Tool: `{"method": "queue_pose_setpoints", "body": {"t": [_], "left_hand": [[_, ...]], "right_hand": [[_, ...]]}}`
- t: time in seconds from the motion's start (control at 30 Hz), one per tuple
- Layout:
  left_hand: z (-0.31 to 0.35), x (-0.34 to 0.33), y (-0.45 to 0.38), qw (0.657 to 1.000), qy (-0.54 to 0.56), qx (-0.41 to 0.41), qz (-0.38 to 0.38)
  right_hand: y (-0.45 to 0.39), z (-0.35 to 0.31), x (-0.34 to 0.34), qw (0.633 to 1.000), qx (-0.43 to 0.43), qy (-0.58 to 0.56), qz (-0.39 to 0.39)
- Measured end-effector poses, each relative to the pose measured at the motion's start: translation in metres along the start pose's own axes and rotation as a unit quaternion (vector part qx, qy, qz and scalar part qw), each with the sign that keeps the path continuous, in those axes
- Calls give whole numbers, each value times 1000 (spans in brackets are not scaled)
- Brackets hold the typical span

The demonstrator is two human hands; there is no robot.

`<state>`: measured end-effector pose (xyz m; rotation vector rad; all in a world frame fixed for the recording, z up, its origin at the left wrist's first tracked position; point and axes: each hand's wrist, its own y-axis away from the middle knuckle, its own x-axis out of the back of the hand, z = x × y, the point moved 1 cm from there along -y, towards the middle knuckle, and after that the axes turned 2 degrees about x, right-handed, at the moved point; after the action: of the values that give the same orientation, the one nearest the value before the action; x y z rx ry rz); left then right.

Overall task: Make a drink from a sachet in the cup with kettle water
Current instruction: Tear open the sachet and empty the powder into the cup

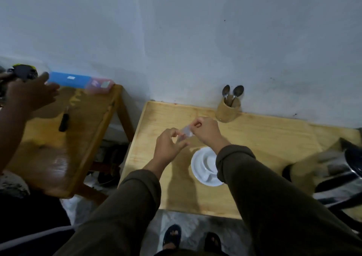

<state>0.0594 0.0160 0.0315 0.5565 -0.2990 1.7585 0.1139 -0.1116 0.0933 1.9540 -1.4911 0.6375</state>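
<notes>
Left hand point(169, 145) and right hand point(205, 131) both pinching small sachet point(187, 132) (blurred) above white cup point(205, 166) on table point(274, 134).

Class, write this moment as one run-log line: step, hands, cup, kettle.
step: opening sachet | left hand: pinching sachet | right hand: pinching sachet | cup: on table, below hands | kettle: right, untouched
</notes>
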Motion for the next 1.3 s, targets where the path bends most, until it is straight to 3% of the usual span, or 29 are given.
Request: {"method": "queue_pose_setpoints", "body": {"t": [0.13,0.33,1.03,1.3], "left_hand": [[29,7,-5,999,-24,-43,-7],[72,0,-5,996,-6,-83,-39],[108,-63,13,987,154,-1,-52],[108,-65,15,962,245,109,-57]], "right_hand": [[6,-3,33,998,46,41,26],[18,1,75,992,80,101,-5],[20,42,109,993,111,-39,-15],[19,36,93,986,168,18,11]]}}
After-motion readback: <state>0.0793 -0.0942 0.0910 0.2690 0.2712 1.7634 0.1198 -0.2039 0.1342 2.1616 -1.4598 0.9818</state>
